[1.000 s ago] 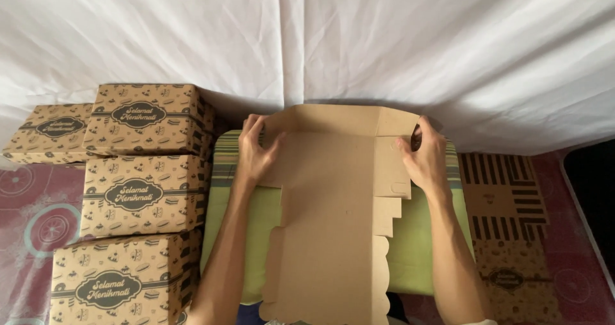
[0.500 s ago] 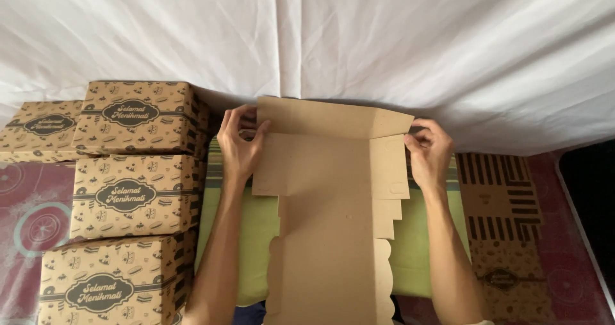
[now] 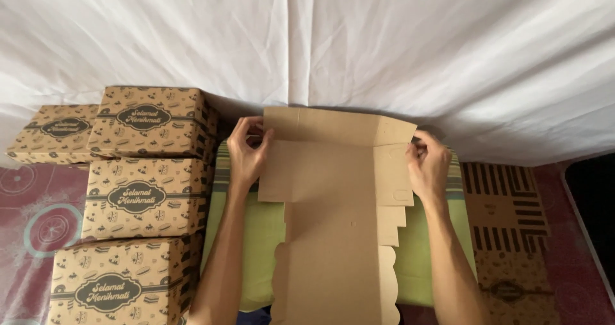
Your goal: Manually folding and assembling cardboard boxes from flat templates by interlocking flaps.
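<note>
A flat, unfolded brown cardboard box blank (image 3: 333, 210) lies plain side up on a green cushion (image 3: 256, 235) in front of me. My left hand (image 3: 246, 153) pinches the blank's far left corner flap. My right hand (image 3: 428, 165) grips the far right side flap. The far end panel (image 3: 336, 125) is tilted up along its crease. Scalloped and stepped tabs run down the blank's right edge.
Several assembled patterned brown boxes (image 3: 146, 190) are stacked at the left on a maroon patterned mat (image 3: 32, 216). Flat printed blanks (image 3: 506, 235) lie at the right. A white sheet (image 3: 320, 43) hangs across the back. A dark gap shows at the far right edge.
Both hands shifted from the top of the far corners to the side flaps, and the far end panel has been raised along its fold.
</note>
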